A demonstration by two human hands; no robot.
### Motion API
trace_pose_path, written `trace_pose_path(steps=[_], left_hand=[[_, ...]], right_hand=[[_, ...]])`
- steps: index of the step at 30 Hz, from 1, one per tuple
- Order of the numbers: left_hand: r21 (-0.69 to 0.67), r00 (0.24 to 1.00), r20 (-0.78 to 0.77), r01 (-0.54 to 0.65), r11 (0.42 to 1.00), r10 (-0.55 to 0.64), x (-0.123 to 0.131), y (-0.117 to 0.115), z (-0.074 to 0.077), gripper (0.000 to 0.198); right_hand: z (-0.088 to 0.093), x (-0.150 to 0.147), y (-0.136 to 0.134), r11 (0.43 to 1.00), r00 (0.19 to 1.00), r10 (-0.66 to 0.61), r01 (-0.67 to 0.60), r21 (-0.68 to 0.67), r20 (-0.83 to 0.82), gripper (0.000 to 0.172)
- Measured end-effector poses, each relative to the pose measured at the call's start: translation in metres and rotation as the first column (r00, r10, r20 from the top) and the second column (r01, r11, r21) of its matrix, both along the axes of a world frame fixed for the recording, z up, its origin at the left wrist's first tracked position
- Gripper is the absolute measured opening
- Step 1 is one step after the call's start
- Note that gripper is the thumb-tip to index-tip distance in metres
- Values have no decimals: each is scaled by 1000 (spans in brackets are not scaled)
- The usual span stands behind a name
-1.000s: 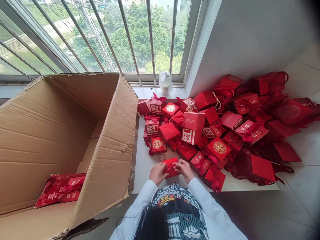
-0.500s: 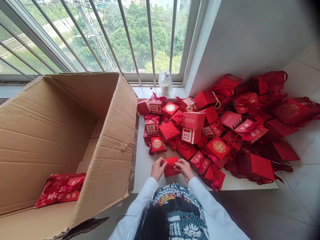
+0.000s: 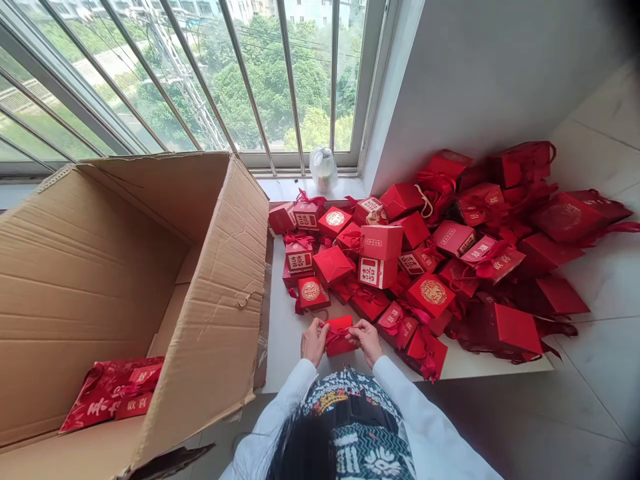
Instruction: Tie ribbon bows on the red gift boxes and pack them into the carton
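Close to the table's front edge lies a small red gift box (image 3: 341, 344) with a red ribbon (image 3: 339, 332) across its top. My left hand (image 3: 314, 341) pinches the ribbon at the box's left side. On the other side, the fingers of my right hand (image 3: 367, 341) are closed on the ribbon's right part. Just behind the box sits another red box with a round gold emblem (image 3: 310, 289). To the right of my right hand are ribboned red boxes (image 3: 399, 325), part of a large heap.
A big open cardboard carton (image 3: 220, 287) stands at the left, with a red patterned bag (image 3: 95, 397) and a small red box inside. The heap of red boxes (image 3: 380, 242) spreads right along the white table (image 3: 285, 363). A plastic-wrapped item (image 3: 323, 170) stands on the sill by the barred window.
Both hands have drawn slightly apart, and the ribbon now stretches across the box between them. The whole view has shifted a little.
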State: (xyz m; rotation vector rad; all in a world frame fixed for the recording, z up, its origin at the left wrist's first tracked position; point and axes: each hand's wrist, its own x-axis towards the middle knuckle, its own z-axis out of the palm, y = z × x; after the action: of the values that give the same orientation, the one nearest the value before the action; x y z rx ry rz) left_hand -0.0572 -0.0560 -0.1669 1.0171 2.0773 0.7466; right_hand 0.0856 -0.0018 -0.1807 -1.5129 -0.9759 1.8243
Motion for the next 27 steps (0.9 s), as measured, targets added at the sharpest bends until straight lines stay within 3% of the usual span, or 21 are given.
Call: trace_pose_path(steps=[12, 18, 20, 24, 27], left_hand=[[-15, 978, -203, 43, 999, -45, 4, -3, 7, 17], [181, 936, -303, 240, 954, -178, 10, -2, 18, 47], [211, 920, -311, 311, 927, -238, 12, 0, 17, 40], [211, 903, -305, 374, 903, -302, 10, 4, 11, 6], [200, 903, -286, 383, 902, -320, 5, 5, 6, 9]], right_hand=[[8, 0, 0, 996, 988, 30, -43, 84, 151, 28], [0, 1, -1, 995, 992, 69, -77, 65, 109, 26], [-1, 2, -2, 995, 992, 69, -77, 70, 108, 26], [1, 2, -2, 994, 991, 79, -87, 66, 109, 26], [4, 1, -2, 994, 988, 82, -91, 68, 130, 25]])
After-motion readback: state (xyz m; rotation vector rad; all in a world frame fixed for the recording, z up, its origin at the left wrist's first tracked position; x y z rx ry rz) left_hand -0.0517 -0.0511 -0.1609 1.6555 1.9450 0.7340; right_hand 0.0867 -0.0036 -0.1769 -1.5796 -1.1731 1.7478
